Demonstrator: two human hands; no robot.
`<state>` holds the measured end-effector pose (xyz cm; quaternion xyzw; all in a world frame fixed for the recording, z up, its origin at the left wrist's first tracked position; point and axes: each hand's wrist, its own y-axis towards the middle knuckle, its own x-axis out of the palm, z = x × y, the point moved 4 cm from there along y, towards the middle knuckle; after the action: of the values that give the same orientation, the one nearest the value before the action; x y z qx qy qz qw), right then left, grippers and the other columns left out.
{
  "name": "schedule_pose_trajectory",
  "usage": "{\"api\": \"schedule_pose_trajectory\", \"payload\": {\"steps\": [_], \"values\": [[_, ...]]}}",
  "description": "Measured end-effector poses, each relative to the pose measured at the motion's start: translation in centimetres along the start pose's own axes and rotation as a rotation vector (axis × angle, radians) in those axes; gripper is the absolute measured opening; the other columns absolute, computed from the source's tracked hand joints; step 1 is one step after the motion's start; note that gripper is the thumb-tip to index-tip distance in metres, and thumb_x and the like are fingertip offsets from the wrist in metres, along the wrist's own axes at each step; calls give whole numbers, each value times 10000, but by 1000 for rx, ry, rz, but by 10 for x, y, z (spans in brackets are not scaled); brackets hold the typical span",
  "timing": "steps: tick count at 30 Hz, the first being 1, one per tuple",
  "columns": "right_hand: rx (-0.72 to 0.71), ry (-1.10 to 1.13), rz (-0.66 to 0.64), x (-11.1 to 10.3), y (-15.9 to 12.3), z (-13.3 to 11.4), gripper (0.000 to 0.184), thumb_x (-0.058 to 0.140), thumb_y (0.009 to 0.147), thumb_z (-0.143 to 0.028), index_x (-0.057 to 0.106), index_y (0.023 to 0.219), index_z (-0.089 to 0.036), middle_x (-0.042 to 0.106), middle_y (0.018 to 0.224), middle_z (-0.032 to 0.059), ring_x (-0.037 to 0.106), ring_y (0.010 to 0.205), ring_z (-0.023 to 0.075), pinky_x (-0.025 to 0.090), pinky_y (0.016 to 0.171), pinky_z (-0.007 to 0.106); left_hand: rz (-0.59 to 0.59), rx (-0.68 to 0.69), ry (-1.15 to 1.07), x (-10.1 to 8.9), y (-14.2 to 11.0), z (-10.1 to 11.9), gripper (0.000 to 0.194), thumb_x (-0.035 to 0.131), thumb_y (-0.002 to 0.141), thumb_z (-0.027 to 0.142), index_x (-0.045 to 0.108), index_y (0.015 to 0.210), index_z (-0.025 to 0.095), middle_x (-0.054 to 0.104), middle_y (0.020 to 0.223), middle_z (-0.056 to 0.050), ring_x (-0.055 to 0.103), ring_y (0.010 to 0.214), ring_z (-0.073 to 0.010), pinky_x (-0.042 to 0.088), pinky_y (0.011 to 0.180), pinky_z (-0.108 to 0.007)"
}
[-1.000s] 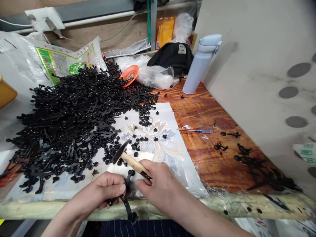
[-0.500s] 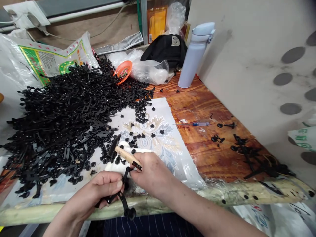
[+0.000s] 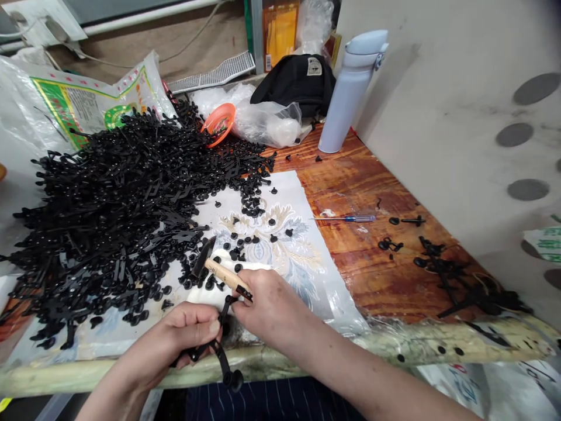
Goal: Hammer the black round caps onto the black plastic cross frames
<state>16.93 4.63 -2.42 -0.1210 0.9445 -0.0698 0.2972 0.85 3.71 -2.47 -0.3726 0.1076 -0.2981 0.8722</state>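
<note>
Pinching the black jointed piece (image 3: pixel 226 361) is the left hand (image 3: pixel 188 333), thumb pressed over curled fingers; the piece is at the near edge of the desk (image 3: pixel 363 187), one round end hanging down and another arm pointing up towards the right hand. The right hand (image 3: pixel 272 310) is closed round the handle of a small hammer (image 3: pixel 227 276), its dark head pointing away to the left. Whether the right fingertips touch the upper end of the piece cannot be told. In my judgement, good handling calls for a firm pinch close to the joint, so that the thin arms do not twist, and for the hammer head to be kept well clear of the left thumb. Any tap should be short and square, with the piece backed by something solid; the white pad (image 3: pixel 204 297) beyond the hands looks soft and would likely give. Small black studs lie beside that pad on the patterned sheet (image 3: pixel 324 292), where a careless sleeve could scatter them. To the left is a large heap of black parts (image 3: pixel 127 187). On the right lies a screwdriver (image 3: pixel 359 218). Farther back stand an orange bowl (image 3: pixel 219 120), tilted, and a pale blue bottle (image 3: pixel 346 99).
</note>
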Motion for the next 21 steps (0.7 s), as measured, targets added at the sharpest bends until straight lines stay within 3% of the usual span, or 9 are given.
{"api": "schedule_pose_trajectory", "payload": {"steps": [21], "values": [[-9,-30,-12,0,3,-4,104,578,667,-95,556,697,-192,534,601,-25,486,551,121,336,516,227,11,12,17,-5,1,-4,366,618,748,485,539,606,157,435,528,36,265,461,-77,116,391,-232]]}}
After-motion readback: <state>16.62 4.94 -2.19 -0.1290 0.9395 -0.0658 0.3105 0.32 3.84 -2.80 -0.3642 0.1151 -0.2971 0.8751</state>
